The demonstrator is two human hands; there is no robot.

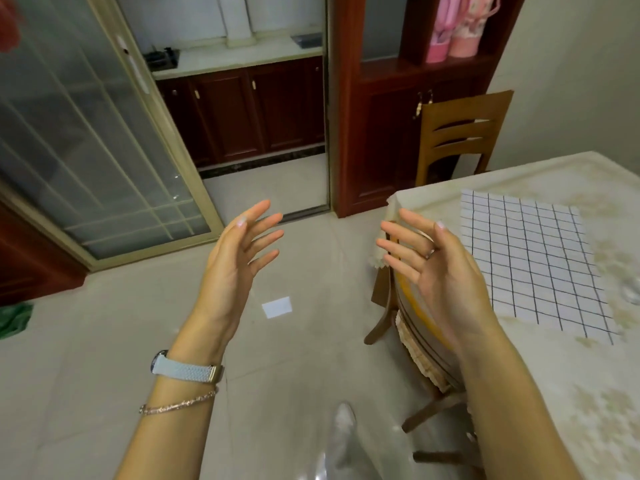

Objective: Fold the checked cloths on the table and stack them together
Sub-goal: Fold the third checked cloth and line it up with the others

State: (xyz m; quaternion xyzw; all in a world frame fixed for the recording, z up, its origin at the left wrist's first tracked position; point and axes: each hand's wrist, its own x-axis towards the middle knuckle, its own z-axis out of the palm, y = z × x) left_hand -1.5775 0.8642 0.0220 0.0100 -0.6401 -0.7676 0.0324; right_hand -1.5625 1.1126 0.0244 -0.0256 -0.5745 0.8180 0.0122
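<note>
One checked cloth (530,261) is in view, white with a dark grid, lying flat and unfolded on the surface (588,393), which wears a pale patterned cover. The surface runs off the right edge of the frame, so I cannot tell whether more cloths lie there. Two hands are raised over the floor (104,358), palms facing each other and apart. The left hand (239,254) has its fingers (266,233) spread wide and holds nothing; the right hand (433,261) is likewise splayed and empty, a ring on one finger. The left wrist carries one watch (187,370) and one thin bracelet (176,403). Two wooden chairs show: one (460,133) at the far side of the surface, one (408,327) at the near edge, largely hidden behind the right forearm. One small white slip (277,307) lies on the floor. A blurred clear object at the right edge is cut off and hard to identify
</note>
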